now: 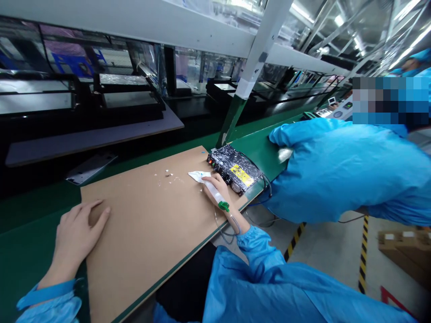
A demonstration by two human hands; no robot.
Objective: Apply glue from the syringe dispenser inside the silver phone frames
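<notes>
My left hand (78,233) lies flat with fingers stretched out on the near left corner of a brown board (151,224) that covers the green bench. My right hand (217,188) rests at the board's far right edge, closed around a slim white tool with a green collar (220,200) and pressing on a crumpled white cloth (198,176). A thin wire runs from the tool past my wrist. Just beyond the fingers sits a black electronic unit (234,168) with a yellow label and coloured buttons on its front.
A co-worker's blue sleeve (336,170) reaches in from the right, holding a white wipe (284,154) over the green conveyor (259,148). Small white crumbs (166,177) lie on the board. Black trays line the rack behind. A white post (247,76) stands behind the unit.
</notes>
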